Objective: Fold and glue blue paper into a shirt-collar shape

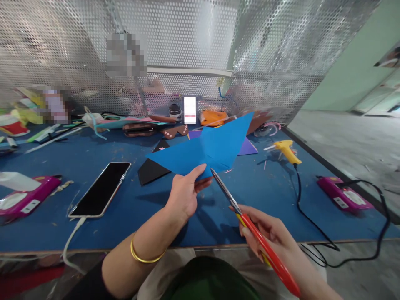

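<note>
Between the thumb and fingers of my left hand (pixel 184 193) is the lower edge of a folded blue sheet of paper (pixel 218 143), with pointed corners spreading left and upper right. My right hand (pixel 271 237) grips scissors (pixel 262 246) with red and yellow handles. Their blades point up and left, and the tip meets the paper's lower edge near my left thumb. Whether the blades are slightly parted is hard to see. Under and behind the blue paper lie a black paper piece (pixel 151 168) and a purple sheet (pixel 248 147), both partly hidden.
A smartphone (pixel 101 189) on a cable lies left, beside a magenta power strip (pixel 31 200). Right are a yellow glue gun (pixel 286 151), its black cord and another magenta strip (pixel 343 193). Brown paper glasses (pixel 176 132), an orange item (pixel 213 118) and a perforated metal screen (pixel 187 37) stand behind.
</note>
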Demonstrator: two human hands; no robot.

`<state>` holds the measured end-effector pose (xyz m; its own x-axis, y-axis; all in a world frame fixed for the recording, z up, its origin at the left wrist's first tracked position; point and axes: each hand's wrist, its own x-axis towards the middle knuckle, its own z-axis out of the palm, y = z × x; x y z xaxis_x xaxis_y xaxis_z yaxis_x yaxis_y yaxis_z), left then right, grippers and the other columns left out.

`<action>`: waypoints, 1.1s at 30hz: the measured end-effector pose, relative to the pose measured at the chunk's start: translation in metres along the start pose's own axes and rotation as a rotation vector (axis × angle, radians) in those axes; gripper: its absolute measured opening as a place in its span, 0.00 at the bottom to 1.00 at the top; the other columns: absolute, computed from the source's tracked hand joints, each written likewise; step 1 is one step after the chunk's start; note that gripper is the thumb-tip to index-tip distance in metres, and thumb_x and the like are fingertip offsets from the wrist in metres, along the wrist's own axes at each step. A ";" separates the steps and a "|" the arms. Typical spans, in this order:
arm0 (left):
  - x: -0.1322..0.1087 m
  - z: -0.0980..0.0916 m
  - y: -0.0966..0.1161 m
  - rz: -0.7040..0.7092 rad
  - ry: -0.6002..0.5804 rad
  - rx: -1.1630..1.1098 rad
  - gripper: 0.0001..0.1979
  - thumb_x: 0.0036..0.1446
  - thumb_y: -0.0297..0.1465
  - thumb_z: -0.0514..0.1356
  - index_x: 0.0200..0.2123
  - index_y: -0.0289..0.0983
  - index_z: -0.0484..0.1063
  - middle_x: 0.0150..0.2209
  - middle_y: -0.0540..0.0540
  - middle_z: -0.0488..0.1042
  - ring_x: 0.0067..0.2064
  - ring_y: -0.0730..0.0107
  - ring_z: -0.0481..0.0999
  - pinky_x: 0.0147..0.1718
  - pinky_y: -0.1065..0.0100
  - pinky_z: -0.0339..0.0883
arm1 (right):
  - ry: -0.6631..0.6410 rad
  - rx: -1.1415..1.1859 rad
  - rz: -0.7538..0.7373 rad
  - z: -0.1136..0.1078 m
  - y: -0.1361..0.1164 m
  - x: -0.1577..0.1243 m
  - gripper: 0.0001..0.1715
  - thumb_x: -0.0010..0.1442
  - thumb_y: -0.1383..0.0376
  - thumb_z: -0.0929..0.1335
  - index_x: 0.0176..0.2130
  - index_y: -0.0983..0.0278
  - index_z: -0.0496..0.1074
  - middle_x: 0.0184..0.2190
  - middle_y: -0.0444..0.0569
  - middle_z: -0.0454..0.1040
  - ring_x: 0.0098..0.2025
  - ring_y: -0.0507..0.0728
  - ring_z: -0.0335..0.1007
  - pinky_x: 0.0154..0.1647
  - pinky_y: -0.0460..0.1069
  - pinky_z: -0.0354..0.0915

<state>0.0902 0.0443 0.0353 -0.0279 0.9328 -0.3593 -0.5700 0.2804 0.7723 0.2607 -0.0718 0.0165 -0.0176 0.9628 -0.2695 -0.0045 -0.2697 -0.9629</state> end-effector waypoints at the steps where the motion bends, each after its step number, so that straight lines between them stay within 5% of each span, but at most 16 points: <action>1: 0.000 0.000 0.000 -0.002 0.001 -0.002 0.05 0.46 0.28 0.71 0.27 0.33 0.79 0.29 0.46 0.81 0.28 0.67 0.81 0.30 0.69 0.78 | -0.014 0.008 -0.012 0.000 0.002 0.002 0.32 0.52 0.47 0.75 0.50 0.61 0.76 0.27 0.42 0.69 0.19 0.45 0.52 0.17 0.42 0.51; 7: -0.001 0.002 0.000 -0.032 -0.004 -0.005 0.06 0.47 0.27 0.70 0.29 0.32 0.78 0.28 0.46 0.81 0.28 0.67 0.80 0.31 0.69 0.77 | 0.002 -0.017 -0.023 0.004 0.011 0.008 0.35 0.52 0.45 0.75 0.53 0.61 0.76 0.28 0.43 0.69 0.19 0.45 0.52 0.16 0.43 0.52; 14: -0.002 0.003 0.001 -0.043 -0.004 -0.015 0.04 0.49 0.27 0.69 0.29 0.32 0.78 0.31 0.43 0.81 0.30 0.67 0.80 0.35 0.66 0.76 | 0.040 -0.129 -0.088 0.008 0.020 0.010 0.37 0.54 0.44 0.73 0.55 0.64 0.75 0.15 0.37 0.58 0.16 0.47 0.48 0.13 0.44 0.48; 27: -0.002 0.003 0.000 -0.068 -0.012 -0.023 0.04 0.49 0.27 0.68 0.28 0.32 0.79 0.31 0.42 0.81 0.30 0.68 0.80 0.35 0.67 0.75 | 0.058 -0.184 -0.127 0.016 0.003 0.008 0.36 0.55 0.44 0.72 0.51 0.68 0.76 0.17 0.39 0.59 0.18 0.48 0.51 0.14 0.44 0.53; 33: -0.003 0.003 0.000 -0.065 -0.017 -0.026 0.03 0.49 0.27 0.69 0.28 0.33 0.79 0.31 0.43 0.81 0.30 0.68 0.80 0.36 0.67 0.76 | 0.106 -0.230 -0.209 0.019 0.003 0.010 0.27 0.54 0.48 0.73 0.46 0.65 0.79 0.22 0.42 0.64 0.20 0.49 0.54 0.16 0.44 0.57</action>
<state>0.0927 0.0424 0.0375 0.0233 0.9166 -0.3991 -0.5912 0.3346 0.7338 0.2418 -0.0631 0.0112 0.0638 0.9965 -0.0532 0.2291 -0.0665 -0.9711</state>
